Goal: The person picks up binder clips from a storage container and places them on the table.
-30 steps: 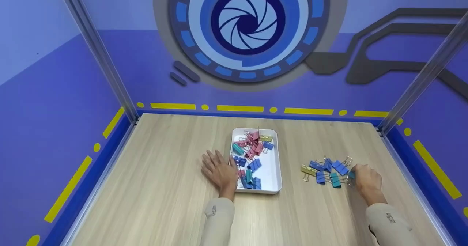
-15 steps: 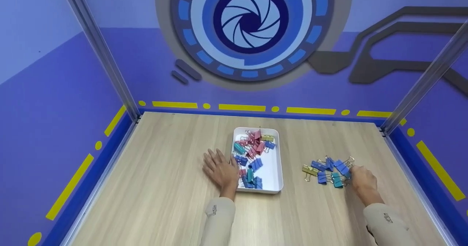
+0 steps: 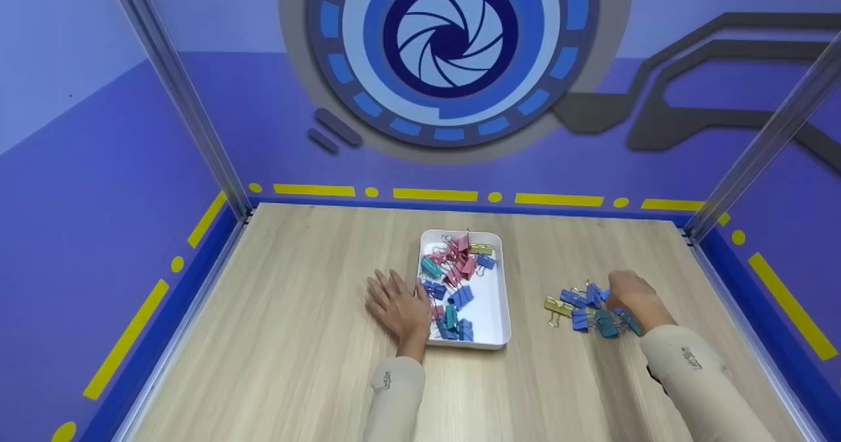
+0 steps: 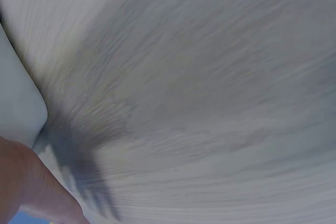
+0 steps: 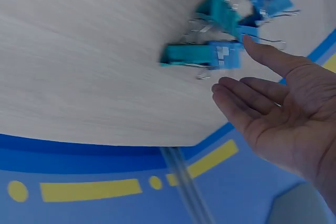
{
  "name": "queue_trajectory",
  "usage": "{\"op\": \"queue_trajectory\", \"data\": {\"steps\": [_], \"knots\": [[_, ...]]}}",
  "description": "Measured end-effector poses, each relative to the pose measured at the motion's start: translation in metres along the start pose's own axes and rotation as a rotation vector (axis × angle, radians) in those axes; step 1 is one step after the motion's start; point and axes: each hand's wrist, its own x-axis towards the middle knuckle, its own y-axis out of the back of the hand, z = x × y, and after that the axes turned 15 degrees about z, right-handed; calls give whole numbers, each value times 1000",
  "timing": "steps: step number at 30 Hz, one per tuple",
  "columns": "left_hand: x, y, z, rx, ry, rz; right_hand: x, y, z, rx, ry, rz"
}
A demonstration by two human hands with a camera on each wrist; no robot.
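Note:
My left hand [image 3: 401, 310] lies with fingers spread on the table, its thumb along the left side of a white tray [image 3: 491, 310]. In the left wrist view, part of that hand [image 4: 37, 187] shows by the tray corner. My right hand [image 3: 634, 291] hovers at the right end of a loose cluster of binder clips. The right wrist view shows its thumb and fingers apart, fingertips close to a blue binder clip [image 5: 226, 54], with nothing between them. Beside that clip lies a teal binder clip [image 5: 186, 53]; another teal binder clip [image 3: 607, 324] lies left of my wrist.
Inside the tray are several pink, blue and teal binder clips and a gold binder clip [image 3: 481, 249]. A second gold binder clip [image 3: 558, 307] marks the cluster's left end. Printed blue panels [image 3: 315, 120] and metal posts enclose the wooden table [image 3: 315, 251].
My right hand has moved up and left from beside the teal clip at the cluster's right end to over the blue clip. My left hand and the tray stay put.

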Motion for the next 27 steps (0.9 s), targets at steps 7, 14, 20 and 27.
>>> {"op": "queue_trajectory", "data": {"steps": [7, 14, 20, 27], "knots": [[-1, -1, -1, 36, -11, 24, 22, 4, -60, 42, 154, 192], [-2, -3, 2, 42, -12, 15, 38, -24, -118, 187, 286, 374], [0, -3, 2, 35, 1, 38, 44, -71, -162, 275, 498, 424], [1, -4, 1, 52, 0, 32, 53, -101, -187, 152, 392, 412]]}}
